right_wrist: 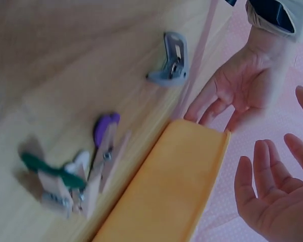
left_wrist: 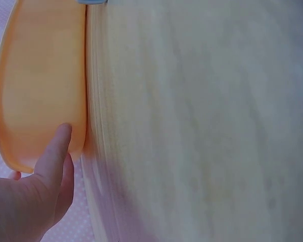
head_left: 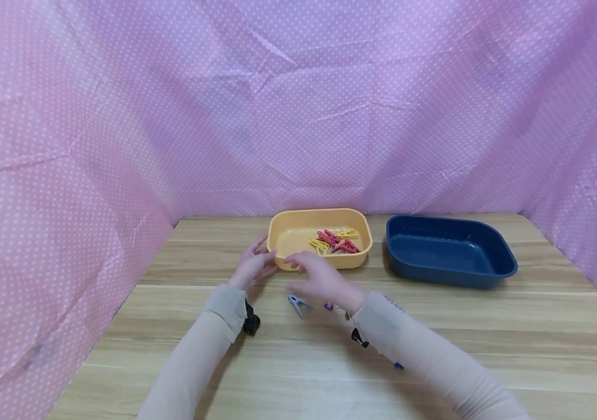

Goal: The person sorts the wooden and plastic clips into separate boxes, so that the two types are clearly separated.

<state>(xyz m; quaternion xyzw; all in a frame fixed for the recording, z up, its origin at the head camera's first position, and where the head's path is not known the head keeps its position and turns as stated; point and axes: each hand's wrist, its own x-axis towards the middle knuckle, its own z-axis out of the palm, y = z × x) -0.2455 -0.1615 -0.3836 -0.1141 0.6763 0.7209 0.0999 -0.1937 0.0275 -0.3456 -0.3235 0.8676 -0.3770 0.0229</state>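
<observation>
My left hand (head_left: 251, 268) is at the left end of a yellow-orange bin (head_left: 352, 262), its extended fingers touching the outer wall. The left wrist view shows the index finger (left_wrist: 58, 151) lying against that wall. Above the bin's front edge is my right hand (head_left: 324, 280), slightly blurred, with bent, spread fingers and nothing visible in them. Pink clothespins (head_left: 348, 246) and yellow clothespins (head_left: 319, 245) lie inside the bin towards its right. A grey-blue clothespin (right_wrist: 177, 65) rests on the table before the bin, and clothespins with purple (right_wrist: 105, 130) and green (right_wrist: 50, 169) parts lie nearby.
To the right stands a dark blue bin (head_left: 450, 274) with no contents visible. A black clip (head_left: 359, 338) and a small blue piece (head_left: 398, 366) lie by the right forearm, partly hidden. Pink dotted cloth (head_left: 298, 116) hangs behind the wooden table (head_left: 135, 361).
</observation>
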